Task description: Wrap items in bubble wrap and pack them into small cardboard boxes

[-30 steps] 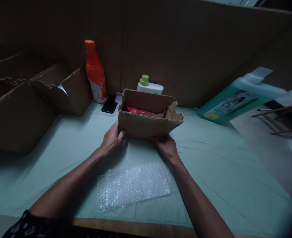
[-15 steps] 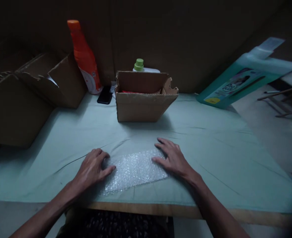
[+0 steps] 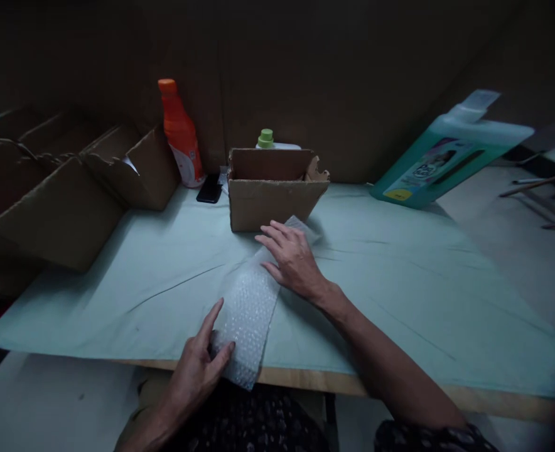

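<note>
A strip of clear bubble wrap lies slantwise on the pale green cloth. Its near end hangs over the table's front edge, and its far end reaches toward the front of a small cardboard box. My left hand is at the near left corner of the strip, index finger stretched out and thumb apart from it, the thumb touching the wrap. Over the far part rests my right hand, palm down with fingers spread, hiding some of the wrap.
Larger open cardboard boxes stand at the left. An orange bottle and a black phone are behind them. A green-capped bottle shows behind the small box. At the right leans a big teal liquid jug.
The bubble wrap has turned from lying crosswise to pointing away from me. My right hand has moved forward and left; my left hand has come nearer the table's front edge.
</note>
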`<state>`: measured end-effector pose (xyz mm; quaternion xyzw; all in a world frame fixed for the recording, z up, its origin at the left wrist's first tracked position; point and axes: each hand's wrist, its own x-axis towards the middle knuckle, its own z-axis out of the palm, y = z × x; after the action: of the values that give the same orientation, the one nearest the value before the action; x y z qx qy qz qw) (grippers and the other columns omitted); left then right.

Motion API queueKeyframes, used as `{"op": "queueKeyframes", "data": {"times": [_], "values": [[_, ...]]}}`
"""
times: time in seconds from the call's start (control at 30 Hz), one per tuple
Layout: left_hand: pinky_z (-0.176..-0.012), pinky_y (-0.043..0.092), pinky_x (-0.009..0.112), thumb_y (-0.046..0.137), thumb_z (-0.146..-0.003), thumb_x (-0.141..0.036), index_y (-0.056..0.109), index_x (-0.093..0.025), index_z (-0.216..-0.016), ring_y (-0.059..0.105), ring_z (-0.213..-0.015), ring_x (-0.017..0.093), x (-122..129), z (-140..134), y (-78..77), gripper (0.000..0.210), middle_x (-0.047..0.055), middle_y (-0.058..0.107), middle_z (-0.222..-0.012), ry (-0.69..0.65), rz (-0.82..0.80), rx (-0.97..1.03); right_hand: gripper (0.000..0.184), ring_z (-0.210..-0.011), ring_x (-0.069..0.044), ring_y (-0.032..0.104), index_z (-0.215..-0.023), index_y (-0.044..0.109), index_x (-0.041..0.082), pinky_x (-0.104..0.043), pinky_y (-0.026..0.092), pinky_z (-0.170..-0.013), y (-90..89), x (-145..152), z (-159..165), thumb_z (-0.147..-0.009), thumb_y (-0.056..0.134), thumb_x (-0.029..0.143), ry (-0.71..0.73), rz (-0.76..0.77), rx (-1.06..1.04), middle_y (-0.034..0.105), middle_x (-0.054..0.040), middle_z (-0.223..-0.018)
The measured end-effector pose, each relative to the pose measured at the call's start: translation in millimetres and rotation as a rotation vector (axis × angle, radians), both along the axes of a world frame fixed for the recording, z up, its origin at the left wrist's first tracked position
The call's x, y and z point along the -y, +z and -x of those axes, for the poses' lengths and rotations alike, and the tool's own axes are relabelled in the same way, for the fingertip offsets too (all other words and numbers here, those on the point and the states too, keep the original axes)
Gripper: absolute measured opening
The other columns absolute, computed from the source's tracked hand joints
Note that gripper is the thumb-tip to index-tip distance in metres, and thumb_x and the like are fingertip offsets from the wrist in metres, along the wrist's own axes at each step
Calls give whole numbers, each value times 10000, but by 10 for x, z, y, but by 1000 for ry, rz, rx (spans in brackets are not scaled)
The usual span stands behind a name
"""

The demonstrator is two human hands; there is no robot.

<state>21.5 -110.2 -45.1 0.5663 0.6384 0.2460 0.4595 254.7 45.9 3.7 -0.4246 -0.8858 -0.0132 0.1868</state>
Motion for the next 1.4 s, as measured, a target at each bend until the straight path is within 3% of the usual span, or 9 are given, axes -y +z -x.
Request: {"op": "queueKeyframes", "data": {"times": [0.2, 0.3, 0.4, 0.57, 0.73, 0.93, 1.03, 1.2, 1.4], "values": [[-636, 443, 266, 630, -832, -486, 731, -173, -1191, 536, -675, 156, 156, -26, -19, 487, 48, 687, -840, -19, 123, 273, 614, -1345, -269, 490, -1449, 479, 235, -480, 447, -1062, -224, 932, -305, -855, 596, 131, 250, 332, -18, 529, -103, -1491], [-603, 461, 274, 666, -798, -551, 731, -123, -1117, 549, -656, 158, 104, -67, -4, 538, 50, 669, -786, 0, 287, 461, 806, -1406, -293, 425, -1549, 346, 208, -503, 429, -1089, -461, 1465, -331, -786, 581, 103, 262, 387, -61, 447, -140, -1557], [-592, 501, 296, 628, -824, -620, 679, -103, -1176, 585, -614, 163, 65, -76, 56, 627, 38, 648, -727, -28, 354, 597, 755, -1266, -281, 563, -1520, 396, 203, -486, 483, -1020, -690, 1736, -154, -788, 532, 76, 201, 334, -272, 611, -139, -1389], [-665, 531, 299, 553, -954, -453, 493, -188, -1393, 630, -737, 167, 104, -7, 158, 516, 32, 665, -864, -4, -106, 308, 403, -909, -221, 691, -1315, 598, 203, -369, 566, -794, -754, 1574, 72, -917, 542, 215, -227, 505, -642, 736, -92, -1128], [-932, 532, 460, 555, -923, -185, 602, -179, -1232, 598, -1100, 272, 37, -96, -10, 313, 130, 661, -1206, -383, -678, -199, 521, -643, -159, 582, -1378, 546, 163, -321, 526, -642, -649, 1303, 64, -870, 612, 256, -317, 687, -640, 721, -33, -910], [-878, 542, 501, 551, -876, -88, 593, -158, -1212, 575, -1062, 306, -165, -179, -154, 346, 159, 640, -1212, -535, -675, -478, 582, -809, -203, 650, -1447, 459, 198, -376, 548, -746, -616, 1446, -86, -898, 648, 240, -369, 264, -544, 709, -84, -1057], [-913, 523, 514, 583, -846, -81, 576, -162, -1248, 549, -1130, 323, -228, -144, -153, 411, 169, 615, -1262, -577, -702, -476, 507, -1023, -253, 649, -1401, 504, 215, -436, 531, -875, -575, 1594, -93, -912, 641, 205, -208, 60, -383, 696, -111, -1162], [-972, 490, 522, 565, -817, -40, 600, -155, -1203, 530, -1246, 336, -331, -129, -206, 404, 168, 628, -1311, -589, -794, -435, 343, -1215, -307, 605, -1261, 617, 161, -503, 497, -969, -644, 1534, 40, -923, 576, 121, -40, 74, -177, 672, -149, -1303], [-822, 544, 391, 556, -903, -160, 644, -201, -1103, 680, -884, 214, -409, -106, -72, 222, 57, 746, -971, -457, -581, -123, 280, -973, -183, 705, -1259, 621, 206, -355, 572, -830, -627, 1405, -34, -996, 525, 195, -82, 287, -485, 756, -61, -1104]]}}
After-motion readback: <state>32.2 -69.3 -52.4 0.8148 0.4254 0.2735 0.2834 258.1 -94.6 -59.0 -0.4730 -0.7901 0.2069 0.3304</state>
